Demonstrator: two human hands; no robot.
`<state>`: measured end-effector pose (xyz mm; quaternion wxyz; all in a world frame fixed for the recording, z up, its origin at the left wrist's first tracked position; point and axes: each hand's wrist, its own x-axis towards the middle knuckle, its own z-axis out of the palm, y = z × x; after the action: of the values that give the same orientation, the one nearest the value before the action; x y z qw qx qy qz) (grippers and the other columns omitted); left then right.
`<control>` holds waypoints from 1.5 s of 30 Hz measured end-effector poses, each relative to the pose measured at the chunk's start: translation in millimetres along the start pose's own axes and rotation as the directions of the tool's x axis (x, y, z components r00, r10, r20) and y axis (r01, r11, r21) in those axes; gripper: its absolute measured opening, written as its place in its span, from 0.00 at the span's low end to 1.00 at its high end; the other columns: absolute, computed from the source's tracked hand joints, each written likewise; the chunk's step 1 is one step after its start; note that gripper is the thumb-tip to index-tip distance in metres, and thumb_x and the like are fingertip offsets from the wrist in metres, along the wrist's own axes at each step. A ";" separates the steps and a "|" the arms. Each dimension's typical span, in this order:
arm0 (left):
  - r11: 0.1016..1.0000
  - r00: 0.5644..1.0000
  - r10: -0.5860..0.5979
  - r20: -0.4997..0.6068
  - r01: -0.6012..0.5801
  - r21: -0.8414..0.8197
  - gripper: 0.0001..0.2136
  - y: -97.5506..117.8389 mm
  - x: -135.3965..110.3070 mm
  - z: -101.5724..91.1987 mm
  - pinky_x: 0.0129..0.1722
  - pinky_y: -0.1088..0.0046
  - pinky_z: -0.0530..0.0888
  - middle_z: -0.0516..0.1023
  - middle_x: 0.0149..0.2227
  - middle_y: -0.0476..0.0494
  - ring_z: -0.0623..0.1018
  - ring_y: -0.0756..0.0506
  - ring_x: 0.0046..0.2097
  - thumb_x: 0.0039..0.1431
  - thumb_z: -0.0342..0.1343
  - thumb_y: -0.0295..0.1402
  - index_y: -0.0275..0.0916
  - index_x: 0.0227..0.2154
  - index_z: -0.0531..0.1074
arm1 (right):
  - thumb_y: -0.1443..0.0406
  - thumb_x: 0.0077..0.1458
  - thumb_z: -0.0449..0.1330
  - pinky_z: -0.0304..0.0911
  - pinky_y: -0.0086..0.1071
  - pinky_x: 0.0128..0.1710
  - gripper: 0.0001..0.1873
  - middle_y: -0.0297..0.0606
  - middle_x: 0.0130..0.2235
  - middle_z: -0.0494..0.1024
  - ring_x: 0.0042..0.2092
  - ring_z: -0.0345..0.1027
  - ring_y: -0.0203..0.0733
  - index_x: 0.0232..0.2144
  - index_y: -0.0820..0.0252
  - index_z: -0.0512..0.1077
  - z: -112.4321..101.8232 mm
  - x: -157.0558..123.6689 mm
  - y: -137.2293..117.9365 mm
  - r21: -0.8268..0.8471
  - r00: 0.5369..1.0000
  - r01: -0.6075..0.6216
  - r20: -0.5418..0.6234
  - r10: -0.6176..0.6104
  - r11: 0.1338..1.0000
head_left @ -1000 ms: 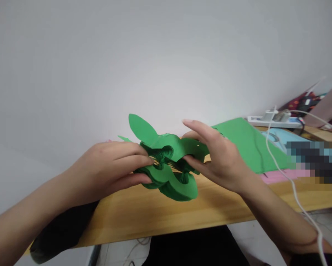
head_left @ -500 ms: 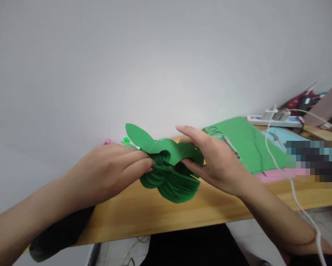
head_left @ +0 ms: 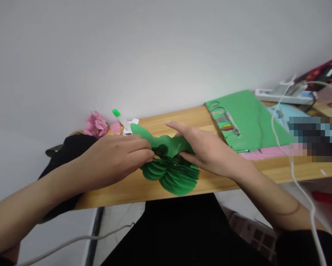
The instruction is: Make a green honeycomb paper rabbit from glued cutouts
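At the surface's (head_left: 121, 192) near edge, the green paper fan (head_left: 170, 175) is pinched by the left hand (head_left: 116, 157) at 9 o'clock and the right hand (head_left: 207, 151) at 3. It is likely light, floppy and tearable, so grip its folded spine. A green folder (head_left: 251, 118) lies beyond.

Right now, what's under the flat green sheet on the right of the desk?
A pink sheet pokes out along the near edge of the green sheet, lying on the wooden desk. How far the pink runs beneath is covered, and anything else under there is hidden.
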<state>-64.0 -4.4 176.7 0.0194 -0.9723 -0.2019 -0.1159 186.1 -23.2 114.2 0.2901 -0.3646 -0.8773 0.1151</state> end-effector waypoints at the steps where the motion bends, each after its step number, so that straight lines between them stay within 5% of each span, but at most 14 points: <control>1: 0.999 0.999 0.043 0.030 -0.044 0.017 0.11 -0.2 -0.4 5.4 0.30 0.74 0.67 0.77 0.31 0.49 0.73 0.49 0.32 0.66 0.46 0.28 0.42 0.32 0.74 | 0.74 0.55 0.52 0.68 0.35 0.39 0.35 0.44 0.46 0.78 0.45 0.73 0.46 0.65 0.60 0.51 3.8 -1.5 0.6 -0.001 0.999 -0.015 0.036 0.015 1.000; 7: 1.000 0.999 0.019 0.030 -0.020 0.006 0.10 -1.5 -2.4 29.8 0.43 0.63 0.67 0.77 0.43 0.45 0.73 0.43 0.44 0.65 0.48 0.28 0.43 0.32 0.74 | 0.70 0.61 0.49 0.65 0.33 0.35 0.31 0.42 0.41 0.78 0.39 0.73 0.45 0.65 0.59 0.50 25.3 -6.4 5.6 -0.026 0.987 -0.035 0.156 0.039 0.999; 12: 0.999 0.991 0.009 0.135 -0.002 -0.052 0.13 -7.2 -1.6 41.8 0.49 0.60 0.67 0.75 0.42 0.45 0.73 0.44 0.45 0.66 0.45 0.28 0.42 0.33 0.74 | 0.71 0.63 0.47 0.65 0.34 0.36 0.27 0.44 0.45 0.78 0.42 0.73 0.45 0.64 0.63 0.52 36.5 -6.2 12.5 0.005 0.991 0.012 0.132 -0.013 1.000; 18: 0.994 0.977 -0.049 0.210 0.068 -0.088 0.14 -18.3 1.0 52.2 0.53 0.55 0.66 0.72 0.47 0.41 0.71 0.43 0.47 0.68 0.44 0.32 0.40 0.33 0.75 | 0.70 0.64 0.49 0.69 0.37 0.40 0.30 0.42 0.48 0.77 0.46 0.73 0.46 0.66 0.54 0.48 38.7 -8.9 18.2 0.063 0.989 -0.022 0.150 0.012 0.998; 27: 0.989 0.955 -0.107 0.275 0.131 -0.071 0.17 -17.5 2.5 54.3 0.55 0.50 0.64 0.72 0.43 0.44 0.68 0.44 0.45 0.68 0.42 0.33 0.43 0.31 0.76 | 0.69 0.66 0.48 0.68 0.34 0.36 0.28 0.40 0.44 0.77 0.41 0.73 0.43 0.66 0.52 0.49 39.6 -14.4 22.2 0.006 0.998 0.001 0.059 -0.002 1.000; 38: 0.979 0.977 -0.202 0.073 0.204 -0.016 0.10 2.6 2.2 49.7 0.58 0.45 0.59 0.74 0.49 0.45 0.72 0.40 0.51 0.63 0.47 0.25 0.43 0.33 0.73 | 0.61 0.67 0.47 0.71 0.39 0.39 0.29 0.35 0.45 0.76 0.44 0.73 0.46 0.66 0.37 0.47 21.1 -25.2 16.1 -0.037 0.991 -0.129 0.024 0.130 0.991; 45: 0.978 0.974 -0.208 -0.091 0.208 -0.008 0.07 14.2 1.9 32.8 0.63 0.46 0.55 0.71 0.57 0.50 0.62 0.38 0.65 0.61 0.54 0.25 0.46 0.36 0.72 | 0.63 0.66 0.48 0.70 0.38 0.40 0.28 0.36 0.42 0.76 0.42 0.72 0.44 0.66 0.42 0.50 11.0 -23.5 17.5 -0.040 0.994 -0.097 -0.063 0.094 0.995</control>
<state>-49.5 -14.0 145.4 0.0174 -0.9395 -0.3014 -0.1617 202.9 -27.3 88.1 0.3029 -0.4156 -0.8519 0.0988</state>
